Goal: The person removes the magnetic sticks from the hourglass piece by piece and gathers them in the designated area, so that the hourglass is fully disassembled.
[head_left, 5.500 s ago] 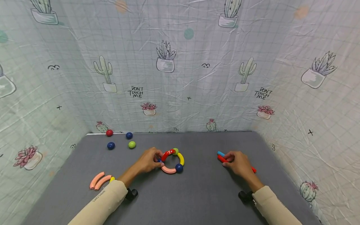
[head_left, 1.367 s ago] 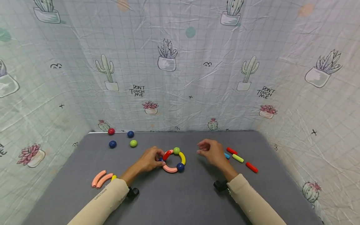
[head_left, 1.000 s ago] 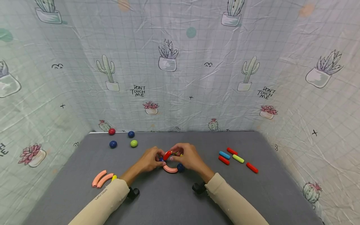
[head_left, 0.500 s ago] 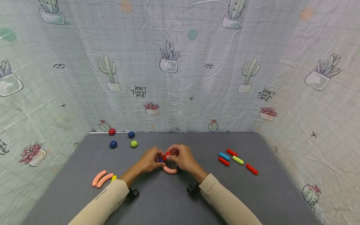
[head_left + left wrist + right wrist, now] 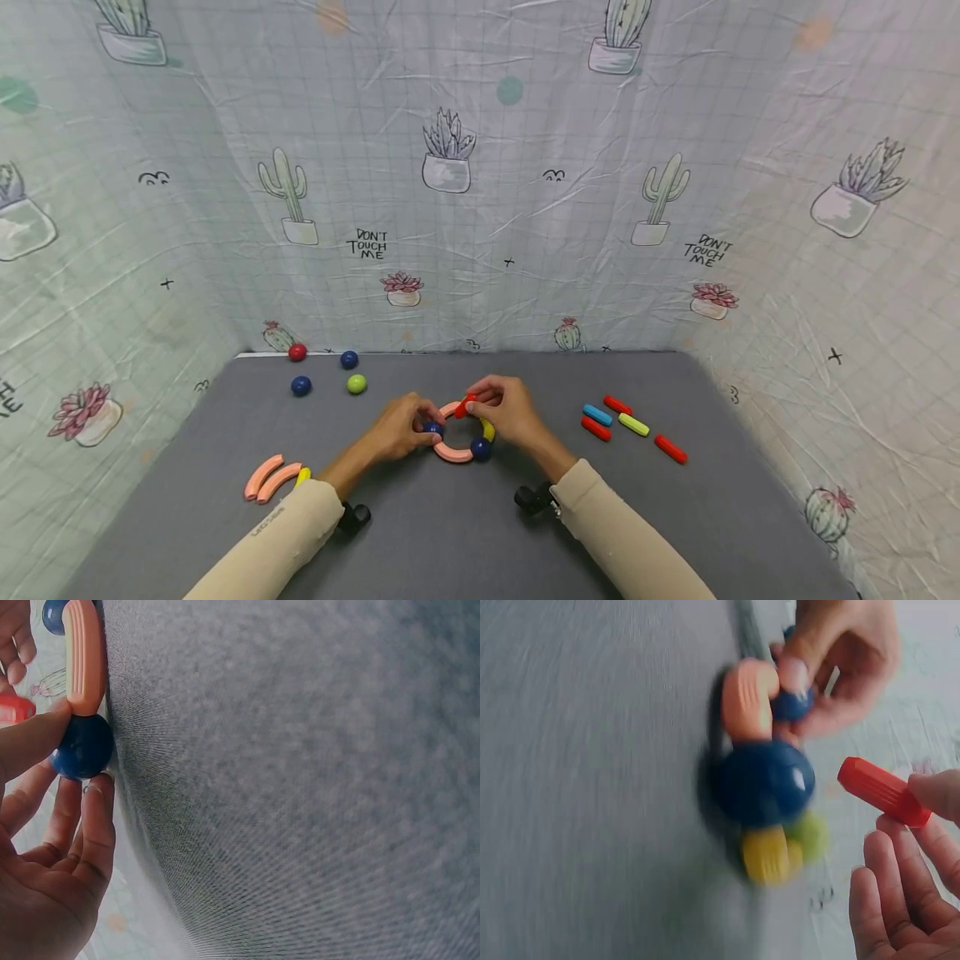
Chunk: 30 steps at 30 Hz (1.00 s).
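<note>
A ring of curved pieces and balls lies on the grey table in the head view. My left hand [image 5: 401,427] pinches the blue ball [image 5: 432,428] on its left side. From that ball a pink curved piece [image 5: 86,667] runs to a second blue ball [image 5: 481,448]. A yellow curved piece [image 5: 489,430] and another pink one [image 5: 448,409] form the rest. The green ball [image 5: 811,836] is hidden by my right hand in the head view. Between thumb and fingers, my right hand [image 5: 510,414] holds a straight red stick [image 5: 881,791], tilted above the ring's far side and apart from the balls.
At back left are a red ball [image 5: 297,352], a green ball [image 5: 356,383] and two blue ones. Pink curved pieces [image 5: 262,477] and a yellow one [image 5: 302,475] lie by my left sleeve. Right of the ring lie a blue stick [image 5: 597,415], a yellow-green stick [image 5: 633,425] and several red ones.
My right hand came left from the loose sticks, took the red stick standing at the left blue ball and moved it rightward off it. My left hand stays on that ball.
</note>
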Each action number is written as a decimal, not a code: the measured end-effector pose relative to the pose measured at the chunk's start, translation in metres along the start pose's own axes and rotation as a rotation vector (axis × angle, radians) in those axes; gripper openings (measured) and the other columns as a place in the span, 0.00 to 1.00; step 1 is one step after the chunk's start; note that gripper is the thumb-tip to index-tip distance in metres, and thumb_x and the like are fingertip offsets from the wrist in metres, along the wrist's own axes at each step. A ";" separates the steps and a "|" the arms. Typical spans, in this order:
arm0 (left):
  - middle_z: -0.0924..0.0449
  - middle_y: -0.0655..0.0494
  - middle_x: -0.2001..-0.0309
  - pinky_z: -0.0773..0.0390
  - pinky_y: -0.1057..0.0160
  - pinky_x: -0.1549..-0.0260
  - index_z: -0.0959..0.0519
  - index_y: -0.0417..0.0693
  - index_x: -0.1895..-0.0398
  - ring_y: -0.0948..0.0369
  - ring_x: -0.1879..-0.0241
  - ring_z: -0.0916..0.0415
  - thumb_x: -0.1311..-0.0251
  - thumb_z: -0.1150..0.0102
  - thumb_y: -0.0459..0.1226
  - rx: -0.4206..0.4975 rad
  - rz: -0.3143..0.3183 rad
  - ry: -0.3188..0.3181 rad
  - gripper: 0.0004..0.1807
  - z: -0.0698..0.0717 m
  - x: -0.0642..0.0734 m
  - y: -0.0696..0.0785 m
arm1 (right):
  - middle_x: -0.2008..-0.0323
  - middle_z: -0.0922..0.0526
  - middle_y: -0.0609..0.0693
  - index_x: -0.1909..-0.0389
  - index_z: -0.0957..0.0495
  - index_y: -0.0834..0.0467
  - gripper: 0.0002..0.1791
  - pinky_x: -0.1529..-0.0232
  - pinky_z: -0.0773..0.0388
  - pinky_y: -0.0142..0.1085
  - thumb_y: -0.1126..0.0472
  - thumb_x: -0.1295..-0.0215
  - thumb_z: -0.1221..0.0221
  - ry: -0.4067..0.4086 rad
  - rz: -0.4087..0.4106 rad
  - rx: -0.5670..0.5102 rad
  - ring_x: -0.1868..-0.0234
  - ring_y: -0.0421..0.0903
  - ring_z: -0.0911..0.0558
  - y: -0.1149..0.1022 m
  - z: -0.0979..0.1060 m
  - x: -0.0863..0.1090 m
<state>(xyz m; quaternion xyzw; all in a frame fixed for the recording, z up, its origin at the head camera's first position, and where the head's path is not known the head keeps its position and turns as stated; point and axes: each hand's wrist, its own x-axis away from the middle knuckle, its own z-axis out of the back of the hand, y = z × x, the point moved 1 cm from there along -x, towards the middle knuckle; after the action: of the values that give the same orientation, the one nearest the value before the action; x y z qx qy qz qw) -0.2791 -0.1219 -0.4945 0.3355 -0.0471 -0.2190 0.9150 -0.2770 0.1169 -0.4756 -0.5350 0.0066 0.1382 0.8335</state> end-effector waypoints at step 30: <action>0.19 0.54 0.57 0.22 0.65 0.61 0.12 0.49 0.55 0.62 0.62 0.23 0.39 0.23 0.35 0.036 -0.031 -0.005 0.10 0.001 0.002 -0.003 | 0.53 0.10 0.62 0.44 0.14 0.65 0.17 0.64 0.17 0.36 0.66 0.32 0.31 0.222 -0.246 0.406 0.56 0.56 0.12 0.103 0.212 0.050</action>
<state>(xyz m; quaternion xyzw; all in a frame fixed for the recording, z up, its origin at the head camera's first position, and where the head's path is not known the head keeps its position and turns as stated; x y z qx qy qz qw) -0.2789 -0.1254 -0.4959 0.3521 -0.0482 -0.2332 0.9051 -0.2821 0.3576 -0.4847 -0.3653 0.0606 -0.0277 0.9285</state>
